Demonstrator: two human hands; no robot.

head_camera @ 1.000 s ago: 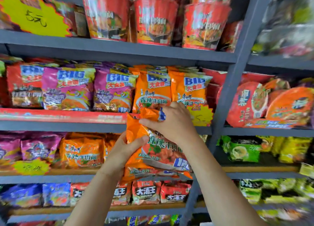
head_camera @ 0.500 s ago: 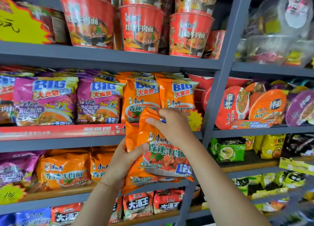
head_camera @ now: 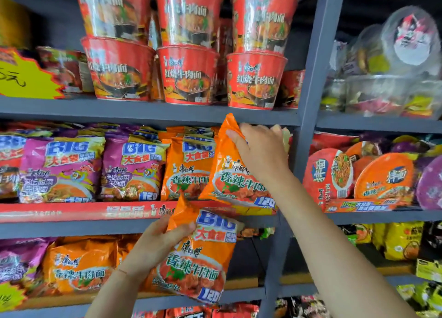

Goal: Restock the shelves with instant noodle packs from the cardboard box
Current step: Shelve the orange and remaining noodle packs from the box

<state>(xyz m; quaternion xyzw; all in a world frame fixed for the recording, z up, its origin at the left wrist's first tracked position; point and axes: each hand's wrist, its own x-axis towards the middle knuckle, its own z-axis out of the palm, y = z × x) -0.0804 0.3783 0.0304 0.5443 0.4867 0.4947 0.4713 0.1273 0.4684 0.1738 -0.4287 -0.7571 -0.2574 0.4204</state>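
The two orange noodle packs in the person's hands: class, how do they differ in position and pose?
The right hand grips the upper pack by its top, up at the middle shelf. The left hand holds the lower pack by its side, below that shelf. Both are tilted and share the same orange design.

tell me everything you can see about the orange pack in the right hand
The orange noodle pack is a glossy, crinkled plastic pouch with green characters, a noodle-bowl picture and a blue "120" corner. The right hand grips its top edge, holding it tilted at the right end of the middle shelf, against the shelved orange packs.
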